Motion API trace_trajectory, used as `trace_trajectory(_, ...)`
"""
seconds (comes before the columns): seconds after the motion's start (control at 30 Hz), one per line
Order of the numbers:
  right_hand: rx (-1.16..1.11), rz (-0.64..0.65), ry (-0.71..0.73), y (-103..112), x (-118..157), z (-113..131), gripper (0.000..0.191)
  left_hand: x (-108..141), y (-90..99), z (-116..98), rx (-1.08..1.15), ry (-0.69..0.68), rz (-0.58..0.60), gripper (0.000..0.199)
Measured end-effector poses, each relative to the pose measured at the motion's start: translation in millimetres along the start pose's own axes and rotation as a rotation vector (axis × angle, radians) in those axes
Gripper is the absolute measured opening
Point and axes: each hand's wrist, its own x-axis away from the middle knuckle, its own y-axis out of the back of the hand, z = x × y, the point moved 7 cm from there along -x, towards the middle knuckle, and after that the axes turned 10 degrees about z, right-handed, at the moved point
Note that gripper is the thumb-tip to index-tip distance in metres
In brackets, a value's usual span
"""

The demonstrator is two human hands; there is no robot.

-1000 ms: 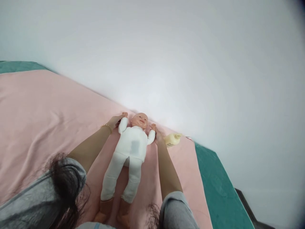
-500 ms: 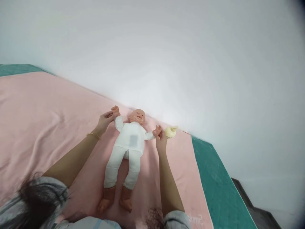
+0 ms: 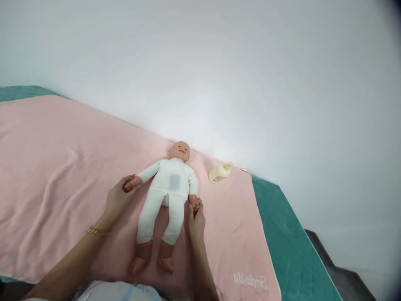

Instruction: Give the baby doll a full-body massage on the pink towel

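Observation:
A baby doll [image 3: 171,177] with a white cloth body lies on its back, head toward the wall and bare feet toward me. My left hand [image 3: 118,200] is closed round the doll's hand on the left side, and that doll arm slants outward and down. On the other side, my right hand [image 3: 196,221] grips the doll's other hand near its hip. A gold bracelet circles my left wrist. Right of the doll, a pale yellow pump bottle [image 3: 219,173] lies tilted on the cloth, apart from my right hand.
Under the doll spreads a pink blanket [image 3: 78,142], wrinkled at the left, with lettering near its lower right corner. A green quilted cover [image 3: 282,221] shows beyond it. The white wall [image 3: 200,75] borders the far edge. A dark edge [image 3: 338,267] shows at the lower right.
Both my hands have moved down toward me, bringing the doll's raised arms down to its sides. More of the yellow bottle now shows. The doll's body stays in place.

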Motion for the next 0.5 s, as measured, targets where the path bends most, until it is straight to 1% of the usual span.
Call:
trace_trajectory(0.07,0.011,0.028,-0.01,-3,2,3,0.075,2,-1.7,1,-0.075,0.021,0.051,0.046)
trace_trajectory(0.13,-0.007,0.033,-0.026,-1,2,6,0.07,0,-2.1,0,-0.121,0.024,0.089,0.043)
trace_trajectory(0.2,-0.042,0.005,-0.044,4,1,8,0.067,-5,0.1,-3,-0.128,0.021,0.098,0.046)
trace_trajectory(0.27,-0.102,-0.05,-0.031,12,-4,9,0.065,-10,4.2,-5,-0.101,0.018,0.087,0.053)
trace_trajectory(0.4,-0.19,-0.157,0.047,29,-27,18,0.055,-24,12.4,-18,0.024,-0.014,0.048,0.066)
trace_trajectory(0.5,-0.194,-0.167,0.113,40,-54,37,0.042,-44,13.6,-34,0.137,-0.069,0.014,0.071)
